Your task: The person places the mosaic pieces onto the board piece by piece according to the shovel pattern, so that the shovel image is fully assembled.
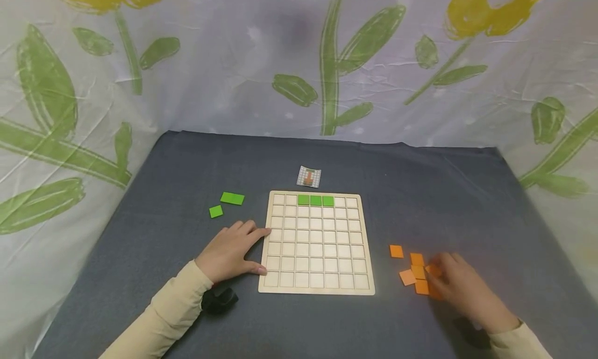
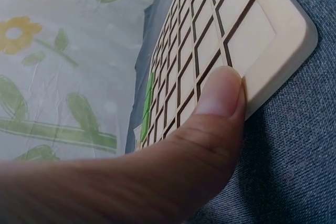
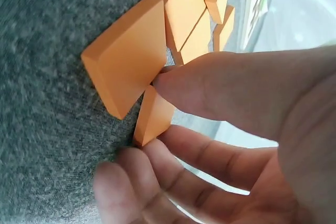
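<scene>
While L hand [image 1: 228,253] w/ fingers [image 1: 259,234] spread touches board [image 1: 317,291], R hand [image 1: 461,286] pinches orange tile [image 3: 154,118].

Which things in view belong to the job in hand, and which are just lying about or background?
Seemingly part of the job:
wooden grid board, touched by the left hand
green tiles, three in the board's far row
orange tiles, one in the right hand
small printed card, likely a pattern

Just surroundings:
dark cloth
flower-print sheet

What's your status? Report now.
Left hand touching board at left edge. Right hand pinching orange tile. Three green tiles in top row. Loose orange tiles between right hand and board.
</scene>
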Demonstrator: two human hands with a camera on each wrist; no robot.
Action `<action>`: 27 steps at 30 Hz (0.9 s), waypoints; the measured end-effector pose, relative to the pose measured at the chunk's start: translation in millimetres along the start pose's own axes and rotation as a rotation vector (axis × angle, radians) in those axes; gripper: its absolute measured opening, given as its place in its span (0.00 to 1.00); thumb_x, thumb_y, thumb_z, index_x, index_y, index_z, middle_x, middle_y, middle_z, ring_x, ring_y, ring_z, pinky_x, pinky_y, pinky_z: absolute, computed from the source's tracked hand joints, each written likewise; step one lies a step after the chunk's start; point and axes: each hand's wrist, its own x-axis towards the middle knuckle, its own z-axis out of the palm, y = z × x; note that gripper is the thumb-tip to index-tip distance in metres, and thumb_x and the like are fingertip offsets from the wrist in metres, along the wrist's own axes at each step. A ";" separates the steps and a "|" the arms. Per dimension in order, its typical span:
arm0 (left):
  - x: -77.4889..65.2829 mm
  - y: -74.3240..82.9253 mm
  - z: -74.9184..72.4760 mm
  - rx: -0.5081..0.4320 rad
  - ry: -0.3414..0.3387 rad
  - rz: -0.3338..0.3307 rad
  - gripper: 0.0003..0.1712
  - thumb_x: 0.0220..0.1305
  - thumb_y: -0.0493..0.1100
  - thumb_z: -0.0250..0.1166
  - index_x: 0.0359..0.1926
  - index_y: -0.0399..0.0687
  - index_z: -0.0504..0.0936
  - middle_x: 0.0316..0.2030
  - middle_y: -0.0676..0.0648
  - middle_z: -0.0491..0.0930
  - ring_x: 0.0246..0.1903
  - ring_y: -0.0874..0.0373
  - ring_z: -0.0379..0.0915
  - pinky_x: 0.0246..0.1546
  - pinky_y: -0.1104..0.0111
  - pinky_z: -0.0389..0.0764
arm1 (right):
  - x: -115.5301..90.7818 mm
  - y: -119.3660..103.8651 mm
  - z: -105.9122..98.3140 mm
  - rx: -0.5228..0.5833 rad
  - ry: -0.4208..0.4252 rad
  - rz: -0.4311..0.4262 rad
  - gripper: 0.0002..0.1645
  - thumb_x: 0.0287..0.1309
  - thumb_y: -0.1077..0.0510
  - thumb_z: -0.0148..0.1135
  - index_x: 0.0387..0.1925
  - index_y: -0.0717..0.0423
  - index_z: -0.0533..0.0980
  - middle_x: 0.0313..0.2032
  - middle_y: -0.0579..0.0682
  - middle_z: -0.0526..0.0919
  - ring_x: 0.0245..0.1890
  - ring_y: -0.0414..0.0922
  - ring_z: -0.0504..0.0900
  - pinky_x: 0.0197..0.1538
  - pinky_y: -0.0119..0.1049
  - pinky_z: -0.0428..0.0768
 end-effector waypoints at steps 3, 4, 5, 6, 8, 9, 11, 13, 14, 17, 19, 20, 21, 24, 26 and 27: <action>-0.6 -0.1 -0.7 0.002 0.004 0.006 0.47 0.41 0.64 0.74 0.62 0.49 0.75 0.42 0.50 0.73 0.35 0.59 0.64 0.32 0.67 0.66 | 1.7 0.8 -0.7 0.008 -0.016 0.004 0.13 0.53 0.61 0.67 0.37 0.66 0.75 0.32 0.54 0.75 0.31 0.46 0.75 0.32 0.42 0.76; -0.8 0.1 -1.2 0.003 0.006 0.008 0.47 0.42 0.64 0.74 0.62 0.49 0.74 0.42 0.50 0.73 0.35 0.59 0.64 0.32 0.67 0.66 | 2.5 1.1 -1.0 0.010 -0.022 0.007 0.13 0.52 0.61 0.67 0.37 0.66 0.75 0.32 0.54 0.76 0.31 0.46 0.76 0.31 0.41 0.76; -1.1 0.1 -1.3 0.004 0.007 0.009 0.47 0.42 0.64 0.73 0.62 0.48 0.74 0.42 0.50 0.73 0.35 0.59 0.64 0.32 0.67 0.66 | 3.3 1.6 -1.6 0.012 -0.024 0.007 0.14 0.52 0.61 0.67 0.37 0.66 0.75 0.32 0.54 0.76 0.31 0.46 0.76 0.31 0.41 0.77; -1.3 0.1 -1.5 0.004 0.006 0.008 0.47 0.42 0.64 0.73 0.62 0.48 0.74 0.42 0.50 0.73 0.35 0.59 0.64 0.32 0.67 0.66 | 4.0 1.9 -2.2 0.017 -0.026 0.008 0.14 0.52 0.61 0.67 0.37 0.66 0.75 0.32 0.54 0.76 0.31 0.46 0.76 0.31 0.41 0.77; -1.8 0.3 -1.9 0.003 0.004 0.005 0.46 0.42 0.64 0.73 0.62 0.49 0.74 0.42 0.50 0.73 0.36 0.59 0.64 0.32 0.67 0.66 | 5.6 2.9 -3.3 0.011 -0.006 -0.007 0.13 0.51 0.62 0.68 0.36 0.65 0.76 0.32 0.54 0.76 0.30 0.46 0.75 0.30 0.41 0.76; -2.0 0.2 -1.8 0.004 0.004 0.004 0.47 0.42 0.64 0.73 0.62 0.48 0.74 0.42 0.50 0.73 0.36 0.59 0.64 0.32 0.67 0.66 | 6.5 2.7 -4.5 0.007 0.005 -0.016 0.13 0.50 0.62 0.68 0.35 0.65 0.76 0.31 0.54 0.76 0.30 0.46 0.75 0.30 0.40 0.76; -2.3 0.0 -1.8 0.005 0.002 -0.001 0.47 0.42 0.65 0.73 0.62 0.49 0.74 0.41 0.51 0.73 0.35 0.59 0.64 0.32 0.68 0.66 | 8.4 1.5 -7.6 -0.004 0.045 -0.052 0.11 0.50 0.64 0.68 0.34 0.64 0.76 0.31 0.53 0.76 0.29 0.45 0.75 0.30 0.40 0.76; -2.4 -0.2 -1.5 0.003 0.001 -0.004 0.47 0.42 0.65 0.73 0.62 0.49 0.74 0.40 0.51 0.72 0.35 0.59 0.64 0.32 0.68 0.66 | 10.5 -1.2 -11.3 -0.023 0.097 -0.096 0.09 0.50 0.65 0.68 0.34 0.63 0.76 0.30 0.52 0.76 0.30 0.45 0.75 0.30 0.40 0.76; -2.5 -0.3 -1.4 0.003 0.001 -0.005 0.47 0.42 0.65 0.73 0.62 0.49 0.74 0.40 0.51 0.72 0.35 0.59 0.64 0.32 0.68 0.66 | 11.7 -3.4 -13.9 -0.022 0.117 -0.118 0.09 0.50 0.66 0.67 0.34 0.63 0.76 0.30 0.52 0.76 0.30 0.45 0.74 0.30 0.40 0.76; -2.8 -0.6 -0.3 0.003 0.001 -0.008 0.47 0.41 0.66 0.73 0.62 0.49 0.74 0.39 0.51 0.72 0.35 0.60 0.64 0.32 0.68 0.65 | 16.3 -9.3 -18.9 -0.038 0.204 -0.195 0.09 0.50 0.67 0.68 0.34 0.61 0.77 0.30 0.50 0.75 0.30 0.44 0.75 0.31 0.40 0.76; -3.0 -0.6 0.6 0.002 0.002 -0.005 0.47 0.41 0.66 0.73 0.62 0.49 0.74 0.40 0.51 0.72 0.35 0.60 0.64 0.32 0.68 0.65 | 19.7 -13.5 -21.6 -0.037 0.233 -0.228 0.10 0.50 0.68 0.68 0.35 0.62 0.77 0.31 0.51 0.75 0.31 0.45 0.75 0.32 0.40 0.77; -3.1 -0.7 1.1 0.002 0.002 -0.003 0.47 0.41 0.66 0.73 0.62 0.49 0.74 0.40 0.51 0.72 0.35 0.60 0.64 0.32 0.68 0.65 | 21.6 -15.6 -22.9 -0.034 0.238 -0.239 0.11 0.50 0.68 0.69 0.36 0.62 0.77 0.32 0.51 0.76 0.32 0.46 0.76 0.33 0.41 0.77; -3.1 -0.7 1.6 0.002 0.003 -0.002 0.47 0.42 0.66 0.73 0.62 0.49 0.74 0.40 0.51 0.72 0.35 0.60 0.64 0.32 0.68 0.65 | 23.4 -17.9 -24.0 -0.032 0.235 -0.245 0.11 0.50 0.68 0.68 0.37 0.63 0.77 0.33 0.52 0.76 0.33 0.47 0.76 0.34 0.42 0.78; -3.4 -0.2 2.0 -0.002 0.001 -0.002 0.47 0.42 0.65 0.73 0.62 0.49 0.74 0.41 0.52 0.72 0.35 0.60 0.64 0.31 0.68 0.65 | 28.5 -25.3 -27.4 -0.006 0.192 -0.235 0.13 0.52 0.68 0.67 0.40 0.64 0.77 0.36 0.53 0.77 0.37 0.49 0.78 0.38 0.45 0.78; -3.5 0.5 1.6 -0.004 0.000 -0.005 0.46 0.42 0.65 0.73 0.62 0.49 0.75 0.41 0.52 0.72 0.35 0.60 0.63 0.31 0.68 0.65 | 32.6 -30.5 -29.0 0.011 0.167 -0.237 0.13 0.52 0.68 0.67 0.42 0.64 0.77 0.37 0.53 0.77 0.38 0.50 0.78 0.40 0.46 0.78; -3.5 0.8 1.3 -0.005 -0.001 -0.006 0.46 0.42 0.65 0.73 0.62 0.49 0.75 0.41 0.52 0.72 0.35 0.60 0.63 0.31 0.69 0.65 | 34.6 -33.0 -29.5 0.015 0.152 -0.233 0.13 0.53 0.68 0.67 0.42 0.63 0.77 0.38 0.53 0.77 0.39 0.49 0.77 0.41 0.46 0.78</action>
